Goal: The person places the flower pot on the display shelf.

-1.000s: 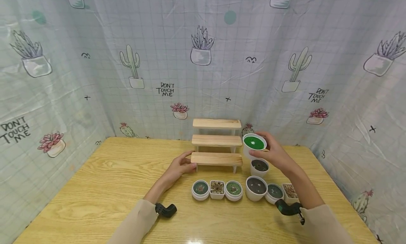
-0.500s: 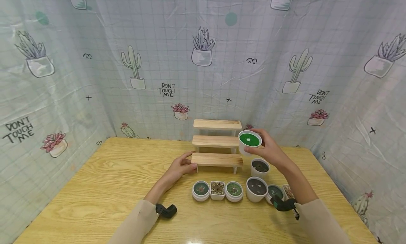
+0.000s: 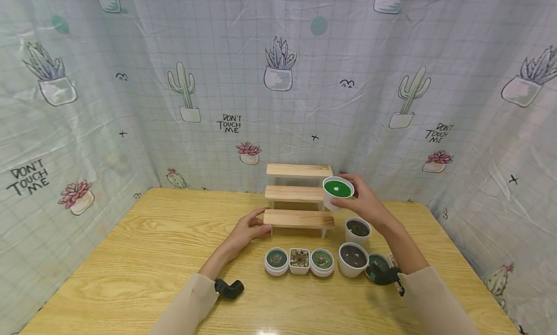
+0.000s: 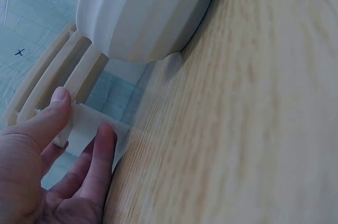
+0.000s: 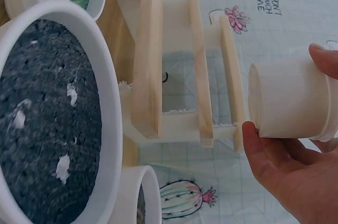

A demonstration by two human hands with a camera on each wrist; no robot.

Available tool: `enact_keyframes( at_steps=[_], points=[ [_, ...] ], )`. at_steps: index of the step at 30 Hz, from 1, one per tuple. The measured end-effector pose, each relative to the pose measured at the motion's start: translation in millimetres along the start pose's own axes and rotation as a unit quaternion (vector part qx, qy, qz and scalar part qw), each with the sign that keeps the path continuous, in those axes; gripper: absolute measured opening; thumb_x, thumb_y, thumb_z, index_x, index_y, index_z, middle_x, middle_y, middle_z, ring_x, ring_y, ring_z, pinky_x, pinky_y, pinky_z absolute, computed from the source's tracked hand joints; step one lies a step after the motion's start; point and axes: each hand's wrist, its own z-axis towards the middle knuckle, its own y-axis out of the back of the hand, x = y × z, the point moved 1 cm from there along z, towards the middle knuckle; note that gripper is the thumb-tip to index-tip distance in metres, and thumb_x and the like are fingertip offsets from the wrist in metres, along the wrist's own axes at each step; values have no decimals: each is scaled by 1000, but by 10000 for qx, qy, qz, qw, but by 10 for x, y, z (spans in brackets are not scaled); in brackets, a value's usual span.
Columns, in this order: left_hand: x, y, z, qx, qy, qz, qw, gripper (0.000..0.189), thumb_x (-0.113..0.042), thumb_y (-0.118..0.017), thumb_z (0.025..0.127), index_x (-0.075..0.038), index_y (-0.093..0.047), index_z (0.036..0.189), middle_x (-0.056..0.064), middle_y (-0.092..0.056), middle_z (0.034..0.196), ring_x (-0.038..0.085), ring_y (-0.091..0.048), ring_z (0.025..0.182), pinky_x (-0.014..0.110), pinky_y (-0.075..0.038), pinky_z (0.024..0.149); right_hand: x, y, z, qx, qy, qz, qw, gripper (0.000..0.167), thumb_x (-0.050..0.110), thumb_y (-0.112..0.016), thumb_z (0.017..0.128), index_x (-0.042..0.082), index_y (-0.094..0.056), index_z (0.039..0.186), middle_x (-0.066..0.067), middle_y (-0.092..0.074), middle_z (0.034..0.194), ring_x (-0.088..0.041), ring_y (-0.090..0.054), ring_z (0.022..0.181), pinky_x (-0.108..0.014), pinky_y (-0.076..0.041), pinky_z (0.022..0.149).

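Observation:
My right hand (image 3: 367, 207) grips a white plastic pot (image 3: 330, 199) filled with bright green, a white spot at its middle. The pot is raised beside the right end of the small three-step wooden stand (image 3: 299, 218), near its upper two steps. In the right wrist view the thumb and fingers lie on opposite sides of the white pot (image 5: 288, 97). At the left end of the lowest step, my left hand (image 3: 244, 232) holds the stand. The left wrist view shows its thumb at the step's end and its fingers around the white side panel (image 4: 87, 129).
In front of the stand sit a round pot (image 3: 276, 272), a square pebble-topped pot (image 3: 300, 269) and a green-topped pot (image 3: 322, 272). To the right are a larger dark-filled pot (image 3: 352, 272), a dark-filled cup (image 3: 357, 238) and others partly behind the right wrist. A printed curtain (image 3: 243, 45) hangs behind.
My right hand has carried the green-filled pot leftward and slightly up, from above the dark-filled cup to the stand's right end. My left hand keeps its place on the stand.

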Motion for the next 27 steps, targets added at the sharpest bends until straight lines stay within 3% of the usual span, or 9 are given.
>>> enact_keyframes(
  at_steps=[9,23,27],
  points=[
    [-14,-11,-3,29,16,-44,10000,75,-19,-71,100,-13,-31,163,18,-67,122,20,-74,100,33,-62,92,52,-44,97,48,54,76,9999,80,19,-76,94,1,-29,157,-23,-47,147,-32,-55,125,-18,-50,90],
    [22,4,-8,-66,38,106,9999,75,-23,-72,99,-15,-33,162,21,-66,125,23,-75,102,33,-61,92,57,-173,285,23,11,-103,9999,84,22,-77,93,1,-28,158,-23,-40,154,-37,-52,133,-41,-49,105],
    [13,7,-4,-21,2,92,10000,76,-22,-71,99,-13,-30,163,20,-66,124,20,-74,101,32,-61,92,53,-197,319,26,2,-25,10000,83,21,-76,93,1,-28,158,-24,-41,153,-36,-54,130,-31,-50,99]
  ],
)
